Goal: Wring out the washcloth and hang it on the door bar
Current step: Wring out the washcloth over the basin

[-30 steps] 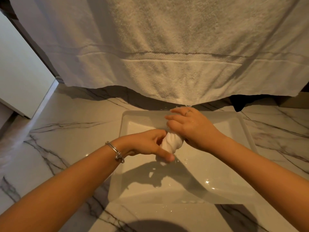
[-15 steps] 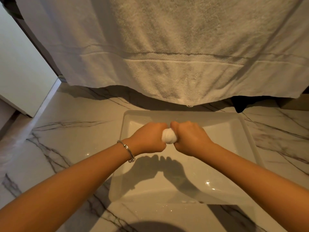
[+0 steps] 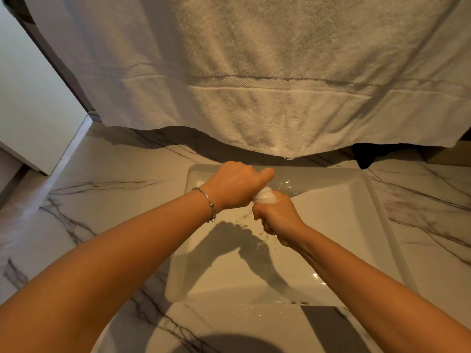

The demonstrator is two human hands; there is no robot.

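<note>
The white washcloth [image 3: 265, 195] is twisted into a tight roll, and only a short bit shows between my two fists. My left hand [image 3: 235, 184], with a silver bracelet on the wrist, grips its far end with the thumb pointing right. My right hand [image 3: 276, 216] grips the near end just below. Both hands are over the white rectangular sink [image 3: 339, 200]. Drops of water fall from the cloth below my right hand. No door bar is in view.
A large beige towel [image 3: 254, 72] hangs over the back of the sink and fills the top of the view. The sink is set in a marble counter [image 3: 102, 189] with dark veins. A white panel [image 3: 33, 98] stands at the far left.
My hands have twisted against each other: the left fist moved up and back, the right fist down and toward me. Water now drips from the cloth into the sink.
</note>
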